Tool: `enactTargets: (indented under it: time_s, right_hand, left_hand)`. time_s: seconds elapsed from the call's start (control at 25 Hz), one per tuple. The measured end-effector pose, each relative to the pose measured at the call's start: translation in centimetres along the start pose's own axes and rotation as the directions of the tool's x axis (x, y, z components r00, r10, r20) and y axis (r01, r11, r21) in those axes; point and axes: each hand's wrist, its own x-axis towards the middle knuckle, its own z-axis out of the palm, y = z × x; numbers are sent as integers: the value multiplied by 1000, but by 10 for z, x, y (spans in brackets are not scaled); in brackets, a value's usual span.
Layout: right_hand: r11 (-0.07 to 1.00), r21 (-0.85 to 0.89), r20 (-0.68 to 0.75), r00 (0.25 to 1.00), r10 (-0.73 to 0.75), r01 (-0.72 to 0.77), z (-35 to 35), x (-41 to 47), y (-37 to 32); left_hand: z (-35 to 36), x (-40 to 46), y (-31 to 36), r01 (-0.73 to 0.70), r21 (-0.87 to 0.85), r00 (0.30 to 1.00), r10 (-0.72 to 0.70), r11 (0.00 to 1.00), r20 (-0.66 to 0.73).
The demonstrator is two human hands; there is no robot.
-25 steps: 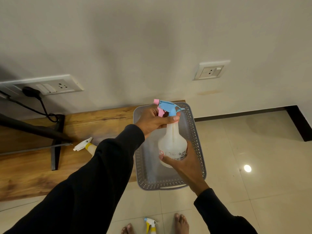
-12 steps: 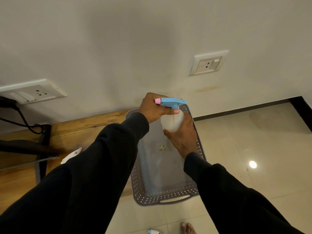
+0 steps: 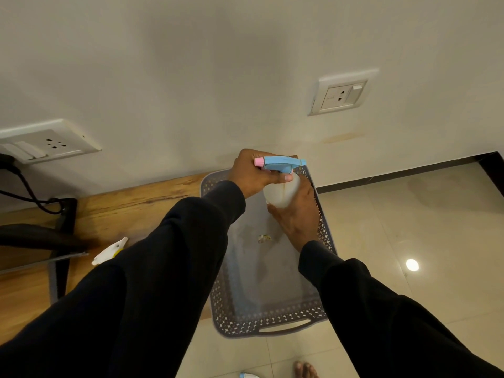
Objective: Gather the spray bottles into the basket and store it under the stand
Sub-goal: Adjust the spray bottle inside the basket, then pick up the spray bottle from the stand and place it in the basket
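so far the basket (image 3: 268,321) holds no bottle that i can see lying in it, only a small scrap on its floor, and it sits on the tiles with its far end against the wall beside the wooden stand base (image 3: 131,203). both hands are over its far end: the left hand (image 3: 252,173) is clenched round the neck of the blue-trigger spray bottle (image 3: 282,192), just under the blue head with its pink nozzle, while the right hand (image 3: 296,216) cups the pale body from below. i judge this first bottle is about to go in. a yellow-and-white spray bottle (image 3: 109,252) lies on the wood, half hidden by the sleeve, and another trigger top (image 3: 246,375) peeks in by the bare foot (image 3: 305,370). those two, then sliding the basket under the stand, are left.
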Motion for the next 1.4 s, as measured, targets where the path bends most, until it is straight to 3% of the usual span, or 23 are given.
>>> enactTargets:
  time_s: [0.28, 0.4, 0.52, 0.72, 0.88, 1.0, 1.08, 1.16, 1.28, 1.4]
  right_hand:
    - [997, 81, 27, 1000, 14, -16, 0, -5, -4]
    - [998, -60, -44, 999, -20, 17, -5, -12, -11]
    - [998, -54, -51, 998, -19, 17, -16, -49, -16]
    - [996, -72, 4, 999, 50, -50, -24, -143, -35]
    - [980, -62, 182, 968, -174, 188, 10, -201, -78]
    - [934, -75, 370, 880, -299, 349, 51, -225, -116]
    - [876, -164, 399, 842, -362, 454, 82, -234, -135]
    - [849, -237, 471, 820, -325, 473, 108, -232, -142]
    - [789, -395, 605, 780, -163, 471, 146, -214, -137]
    - [719, -534, 582, 810, -70, 446, 172, -193, -131]
  left_hand:
    - [2, -8, -1, -2, -32, 1000, 2, 999, 1]
    - [-12, -16, -6, 17, 91, 1000, -15, 996, -15]
    - [-39, -41, -10, 33, 145, 998, -25, 989, -58]
    - [-100, -103, -20, 148, 74, 965, -127, 986, -231]
    - [-149, -153, -53, 288, -5, 826, -251, 958, -505]
    - [-167, -187, -87, 389, -72, 737, -357, 918, -574]
    - [-173, -204, -110, 418, -162, 658, -421, 894, -625]
    - [-175, -214, -126, 500, -205, 579, -500, 842, -644]
    - [-178, -215, -163, 560, -440, 506, -710, 702, -489]
    - [-184, -206, -194, 523, -625, 442, -811, 580, -383]
